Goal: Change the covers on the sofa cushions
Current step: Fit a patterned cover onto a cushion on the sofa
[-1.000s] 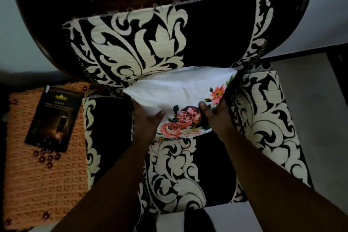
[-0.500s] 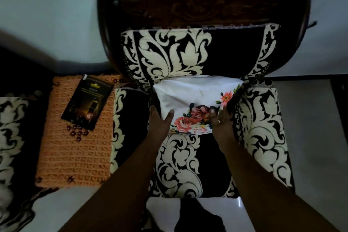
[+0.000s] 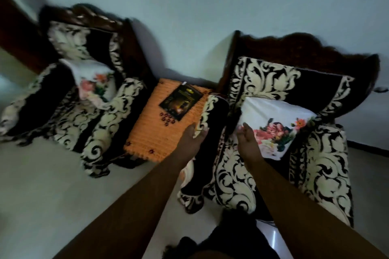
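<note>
Hovering: both hands point(image 3: 248, 143) prob. open, nr cushion point(image 3: 273, 115)

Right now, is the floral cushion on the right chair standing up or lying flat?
Standing, tilted back. The floral cushion leans against the chair's backrest, lower edge on the seat; neither hand holds it.

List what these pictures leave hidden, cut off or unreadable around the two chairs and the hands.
- Head view: left chair and its floral cushion are smeared by motion blur; details are lost.
- Dark packet on the orange mat: print too small and dim to read.
- Left hand: fingertips blurred against the armrest cover; grip unclear.
- Right hand overlaps the near edge of the right floral cushion.
</note>
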Demonstrator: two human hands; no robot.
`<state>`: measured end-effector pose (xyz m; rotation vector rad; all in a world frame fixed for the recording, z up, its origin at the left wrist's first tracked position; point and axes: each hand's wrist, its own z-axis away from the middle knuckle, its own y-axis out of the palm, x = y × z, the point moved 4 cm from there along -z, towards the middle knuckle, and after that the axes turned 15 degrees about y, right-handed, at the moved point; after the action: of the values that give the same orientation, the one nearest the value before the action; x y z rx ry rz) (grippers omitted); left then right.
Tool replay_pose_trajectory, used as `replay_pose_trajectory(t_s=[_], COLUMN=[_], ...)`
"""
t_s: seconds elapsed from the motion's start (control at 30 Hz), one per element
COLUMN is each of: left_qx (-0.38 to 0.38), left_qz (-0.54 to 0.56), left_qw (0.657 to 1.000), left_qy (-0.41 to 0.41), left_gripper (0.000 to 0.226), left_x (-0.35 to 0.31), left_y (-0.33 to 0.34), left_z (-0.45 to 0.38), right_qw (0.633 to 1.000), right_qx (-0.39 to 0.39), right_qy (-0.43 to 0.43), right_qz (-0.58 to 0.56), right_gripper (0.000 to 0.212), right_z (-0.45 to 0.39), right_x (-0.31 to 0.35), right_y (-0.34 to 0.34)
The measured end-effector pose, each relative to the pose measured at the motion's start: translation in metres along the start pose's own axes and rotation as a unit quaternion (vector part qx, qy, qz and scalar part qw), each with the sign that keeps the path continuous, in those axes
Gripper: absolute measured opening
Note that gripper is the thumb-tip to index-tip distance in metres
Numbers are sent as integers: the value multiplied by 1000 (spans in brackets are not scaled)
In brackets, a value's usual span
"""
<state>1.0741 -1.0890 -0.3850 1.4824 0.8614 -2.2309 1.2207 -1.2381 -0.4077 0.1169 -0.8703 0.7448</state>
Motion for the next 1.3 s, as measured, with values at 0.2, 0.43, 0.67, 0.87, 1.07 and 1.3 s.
replay_pose_trajectory(t_s=[0.2, 0.43, 0.67, 0.87, 1.07, 1.3], left_qx=[-152, -347, -506, -595, -663, -694], left_qz=[10, 54, 93, 83, 81, 59], left_qw=[988, 936, 858, 799, 743, 716], left_qy=[9, 14, -12, -16, -41, -54], left_gripper=[82, 89, 77, 82, 82, 91], left_x=[31, 79, 114, 155, 196, 220], left_y=[-166, -336, -465, -564, -680, -805], left_z=[143, 307, 427, 490, 504, 505], right_qw=[988, 931, 857, 799, 756, 730], right_qx=[92, 264, 374, 476, 531, 575], right_qy=[-92, -183, -265, -270, -275, -260], right_qz=[81, 176, 237, 248, 267, 260], right_gripper=[69, 72, 61, 91, 61, 61], right_z=[118, 248, 365, 421, 460, 484], right_x=[26, 45, 58, 54, 72, 109], right_y=[158, 358, 542, 691, 826, 967])
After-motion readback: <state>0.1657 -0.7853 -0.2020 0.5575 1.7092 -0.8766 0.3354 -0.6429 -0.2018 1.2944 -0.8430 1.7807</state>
